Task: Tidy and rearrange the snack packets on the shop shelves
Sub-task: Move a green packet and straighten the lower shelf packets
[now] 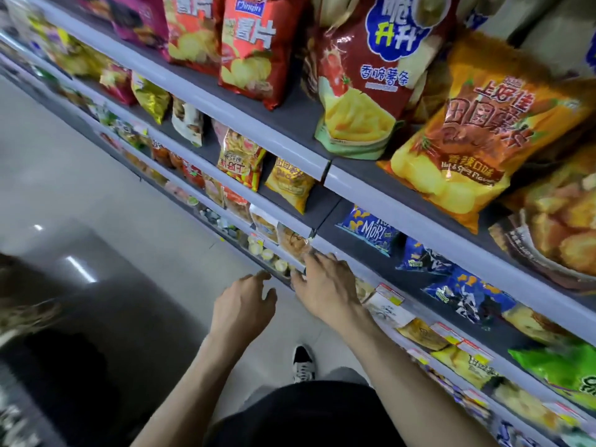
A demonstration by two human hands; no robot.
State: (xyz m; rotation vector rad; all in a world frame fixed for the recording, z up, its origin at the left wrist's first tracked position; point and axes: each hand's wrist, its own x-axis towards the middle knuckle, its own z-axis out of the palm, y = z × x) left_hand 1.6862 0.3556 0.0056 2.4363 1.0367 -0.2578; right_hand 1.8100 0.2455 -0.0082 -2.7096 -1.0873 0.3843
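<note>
Both hands reach toward low shelf rail (280, 216).
Right hand (325, 282) fingers spread; left hand (245, 301) loose, holding nothing.

Floor (96, 175): pale grey, glossy, darker patch lower left. Two strip-light reflections (80, 269) on that patch. Shelving unit (200, 98): multi-tier, pale grey front rails, dark grey decks, runs diag. from upper left to lower right. Rail joint (326, 171) btwn two sections.
</note>
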